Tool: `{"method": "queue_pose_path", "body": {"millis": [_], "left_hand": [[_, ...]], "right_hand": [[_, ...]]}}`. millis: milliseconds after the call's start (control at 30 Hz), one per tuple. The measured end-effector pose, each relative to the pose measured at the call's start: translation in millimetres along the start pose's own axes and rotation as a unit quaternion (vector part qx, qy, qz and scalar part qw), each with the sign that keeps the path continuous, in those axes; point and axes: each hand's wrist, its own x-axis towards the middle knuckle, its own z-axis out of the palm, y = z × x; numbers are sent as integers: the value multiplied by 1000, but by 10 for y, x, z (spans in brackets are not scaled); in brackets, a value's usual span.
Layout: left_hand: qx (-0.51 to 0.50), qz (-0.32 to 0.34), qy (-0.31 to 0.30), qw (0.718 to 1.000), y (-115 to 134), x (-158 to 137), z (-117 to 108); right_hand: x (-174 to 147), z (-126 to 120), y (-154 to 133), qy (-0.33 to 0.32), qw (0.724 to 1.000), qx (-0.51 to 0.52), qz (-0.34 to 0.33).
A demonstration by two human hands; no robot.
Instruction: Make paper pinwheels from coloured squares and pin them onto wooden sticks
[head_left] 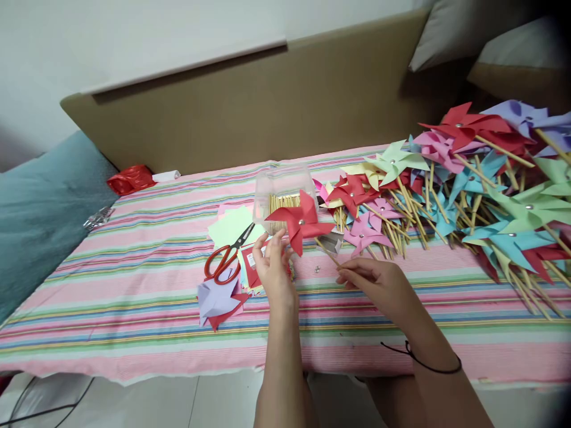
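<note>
A red paper pinwheel (301, 223) on a thin wooden stick hangs over the cloth. My right hand (379, 286) pinches the lower end of its stick. Just left of the pinwheel, my left hand (274, 261) has its fingers apart and slightly curled; whether a fingertip touches a blade I cannot tell. Below and behind that hand lies a partly hidden stack of coloured paper (250, 270). Scissors with red handles (222, 263) rest beside it. A clear plastic box (263, 184) holding wooden sticks (283, 204) stands behind the pinwheel. Small metal fasteners (317, 269) lie between my hands.
Finished pinwheels (439, 196) in many colours pile up across the right side. Cut lilac paper (218, 297) lies front left, and pale green sheets (229, 226) behind the scissors. A red plastic bag (131, 179) sits at the back left, near a teal cushion (49, 208).
</note>
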Motion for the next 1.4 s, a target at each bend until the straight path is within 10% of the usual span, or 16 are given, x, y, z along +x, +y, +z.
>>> {"method": "queue_pose_path", "body": {"millis": [867,1400], "left_hand": [[78,-97,-153,980,-103,-77,48],[100,-100,-70,987,-109,-15,-12]], "right_hand": [[-2,-9,54,1,1000,15,-10],[-2,-81,90,62,998,16,4]]}}
